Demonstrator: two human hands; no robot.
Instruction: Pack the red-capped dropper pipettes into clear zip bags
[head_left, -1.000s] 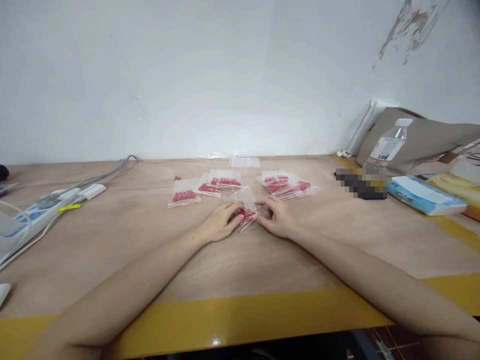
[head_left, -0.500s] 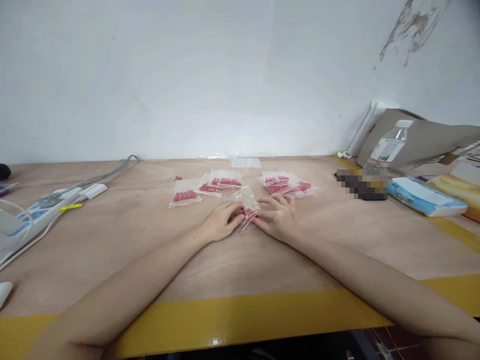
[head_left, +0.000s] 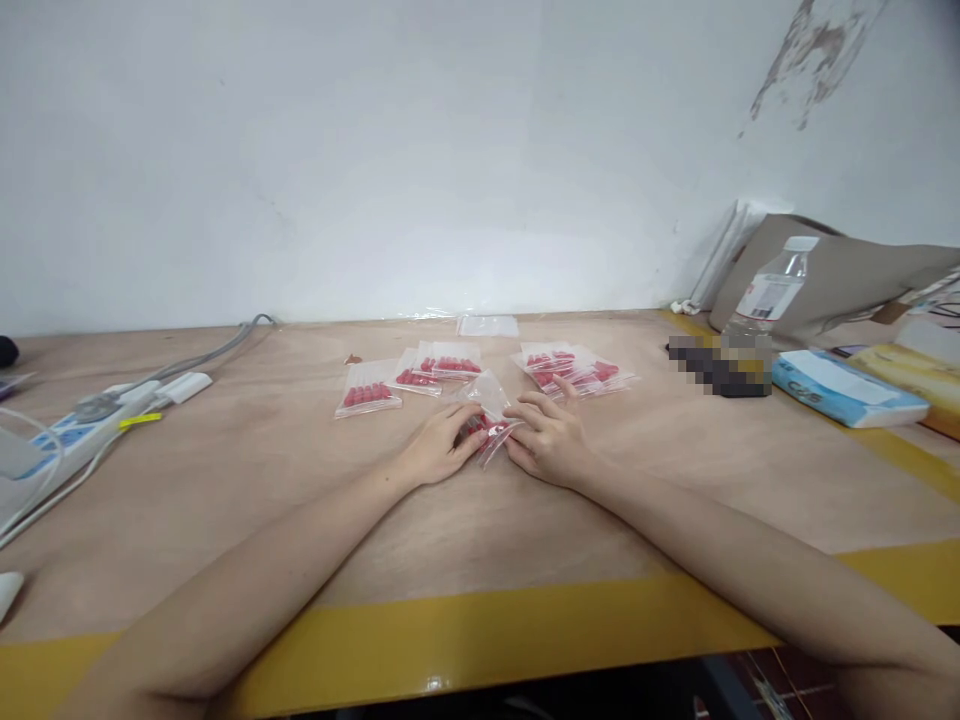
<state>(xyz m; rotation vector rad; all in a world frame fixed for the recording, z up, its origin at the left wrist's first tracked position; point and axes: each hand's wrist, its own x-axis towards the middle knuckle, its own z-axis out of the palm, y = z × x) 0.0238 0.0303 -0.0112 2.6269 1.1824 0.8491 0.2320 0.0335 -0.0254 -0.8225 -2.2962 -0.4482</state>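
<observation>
A small clear zip bag (head_left: 489, 396) with red pieces in it lies on the table between my hands. My left hand (head_left: 444, 440) is closed on the bag's left side, thumb in front and fingers behind. At the bag's right side, my right hand (head_left: 551, 438) has its fingertips pressed to the plastic near the red pieces. Behind it on the left are several flat bags of red pieces, the nearest bag (head_left: 368, 388) lying apart from an overlapping pair (head_left: 439, 366). Another pile of filled bags (head_left: 574, 368) lies behind my right hand. What the red pieces are is too small to tell.
A stack of flat clear bags (head_left: 487, 326) lies by the wall. At left are a power strip (head_left: 82, 425) and cables. At right stand a water bottle (head_left: 776, 290), a tissue pack (head_left: 847, 388), a dark pixelated object (head_left: 694, 365) and a grey bag (head_left: 847, 265).
My right hand has shifted slightly left, its fingers closer in on the bag. My left hand keeps its hold. The whole view has moved a little.
</observation>
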